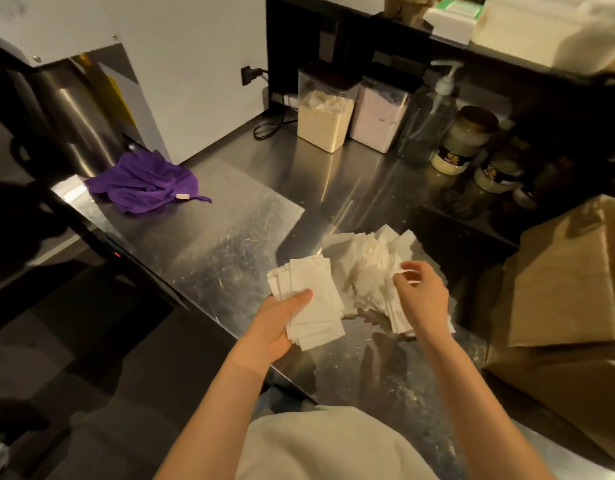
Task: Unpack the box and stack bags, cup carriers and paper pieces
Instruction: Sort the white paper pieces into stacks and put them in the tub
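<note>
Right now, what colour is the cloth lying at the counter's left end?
Purple, crumpled cloth with a small white tag; the head view shows it.

I see the paper pieces (pixel 365 268) spread on the counter (pixel 230 244) before me, the box (pixel 559 271) to their right. A cloth (pixel 143 183) lies far left; two containers (pixel 323 116) stand behind, jars (pixel 463 140) right of them.

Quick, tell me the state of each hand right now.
Left hand: holds a stack of paper pieces, thumb on top.
Right hand: fingers pinch a thin white piece over the spread pile.
</note>
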Motion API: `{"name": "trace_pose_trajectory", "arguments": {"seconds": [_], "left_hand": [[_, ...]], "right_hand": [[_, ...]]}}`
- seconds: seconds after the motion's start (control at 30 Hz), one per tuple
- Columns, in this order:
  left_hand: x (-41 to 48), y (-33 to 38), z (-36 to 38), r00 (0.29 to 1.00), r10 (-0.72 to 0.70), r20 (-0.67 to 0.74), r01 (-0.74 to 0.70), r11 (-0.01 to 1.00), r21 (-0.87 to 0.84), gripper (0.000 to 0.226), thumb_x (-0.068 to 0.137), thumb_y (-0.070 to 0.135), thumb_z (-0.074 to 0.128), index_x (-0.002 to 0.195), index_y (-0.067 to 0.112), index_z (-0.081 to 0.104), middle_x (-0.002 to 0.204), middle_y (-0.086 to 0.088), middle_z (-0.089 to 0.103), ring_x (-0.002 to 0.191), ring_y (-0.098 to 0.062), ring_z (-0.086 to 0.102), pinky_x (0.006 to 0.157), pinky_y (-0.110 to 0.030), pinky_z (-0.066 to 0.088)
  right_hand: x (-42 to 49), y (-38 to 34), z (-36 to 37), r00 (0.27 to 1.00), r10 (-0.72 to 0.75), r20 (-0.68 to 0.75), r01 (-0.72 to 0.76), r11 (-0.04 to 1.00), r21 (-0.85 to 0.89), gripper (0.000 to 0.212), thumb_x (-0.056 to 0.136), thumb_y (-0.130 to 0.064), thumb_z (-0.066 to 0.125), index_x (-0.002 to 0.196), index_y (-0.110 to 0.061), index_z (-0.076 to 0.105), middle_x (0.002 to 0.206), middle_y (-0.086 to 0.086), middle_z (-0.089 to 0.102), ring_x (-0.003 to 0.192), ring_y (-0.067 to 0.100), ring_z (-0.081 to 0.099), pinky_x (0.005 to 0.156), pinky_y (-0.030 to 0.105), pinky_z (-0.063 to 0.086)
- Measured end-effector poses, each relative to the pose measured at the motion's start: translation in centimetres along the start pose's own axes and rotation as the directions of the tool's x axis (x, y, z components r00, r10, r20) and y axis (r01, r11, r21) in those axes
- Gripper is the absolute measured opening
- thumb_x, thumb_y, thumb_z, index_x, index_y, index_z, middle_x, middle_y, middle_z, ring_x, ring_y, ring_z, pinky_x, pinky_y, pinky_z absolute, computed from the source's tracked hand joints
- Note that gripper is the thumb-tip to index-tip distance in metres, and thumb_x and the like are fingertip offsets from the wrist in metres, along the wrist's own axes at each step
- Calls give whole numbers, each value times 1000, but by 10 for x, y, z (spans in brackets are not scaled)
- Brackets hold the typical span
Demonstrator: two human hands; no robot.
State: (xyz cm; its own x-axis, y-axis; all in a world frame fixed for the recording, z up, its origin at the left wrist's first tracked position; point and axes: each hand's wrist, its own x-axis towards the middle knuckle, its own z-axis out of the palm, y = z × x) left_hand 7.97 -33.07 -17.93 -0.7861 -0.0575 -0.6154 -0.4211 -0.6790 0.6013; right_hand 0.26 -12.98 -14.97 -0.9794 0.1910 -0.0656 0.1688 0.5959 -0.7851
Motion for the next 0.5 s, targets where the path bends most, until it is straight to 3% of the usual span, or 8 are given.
{"name": "trace_pose_trajectory", "arguments": {"seconds": [0.1, 0.23, 0.37, 0.5], "left_hand": [[5, -2, 5, 1000, -8, -24, 8, 1000, 28, 32, 91, 3, 61, 123, 0, 60, 112, -18, 70, 94, -29, 69, 71, -40, 61], [12, -4, 8, 999, -16, -47, 18, 999, 47, 35, 91, 4, 62, 126, 2, 59, 117, -18, 68, 102, -32, 67, 74, -42, 60], [16, -5, 9, 998, -29, -60, 32, 998, 62, 37, 91, 7, 62, 127, 4, 58, 121, -17, 66, 109, -34, 65, 85, -46, 56], [16, -7, 11, 999, -17, -45, 20, 998, 63, 36, 93, 6, 60, 129, 3, 57, 119, -16, 68, 105, -31, 66, 75, -38, 60]], "right_hand": [[17, 20, -15, 998, 20, -59, -27, 994, -109, 42, 89, -12, 62, 129, -13, 50, 127, 8, 55, 112, 21, 55, 93, 36, 50], [27, 42, -19, 989, 124, 81, -95, 952, -291, 67, 86, -17, 68, 144, -16, 35, 149, 12, 32, 132, 33, 37, 105, 45, 38], [30, 59, -9, 952, 226, 206, -137, 917, -374, 76, 83, -22, 70, 147, -20, 28, 152, 11, 24, 136, 35, 30, 110, 52, 34], [27, 65, -2, 954, 219, 203, -120, 904, -411, 74, 79, -32, 71, 142, -22, 34, 144, 11, 34, 131, 35, 36, 106, 56, 37]]}}
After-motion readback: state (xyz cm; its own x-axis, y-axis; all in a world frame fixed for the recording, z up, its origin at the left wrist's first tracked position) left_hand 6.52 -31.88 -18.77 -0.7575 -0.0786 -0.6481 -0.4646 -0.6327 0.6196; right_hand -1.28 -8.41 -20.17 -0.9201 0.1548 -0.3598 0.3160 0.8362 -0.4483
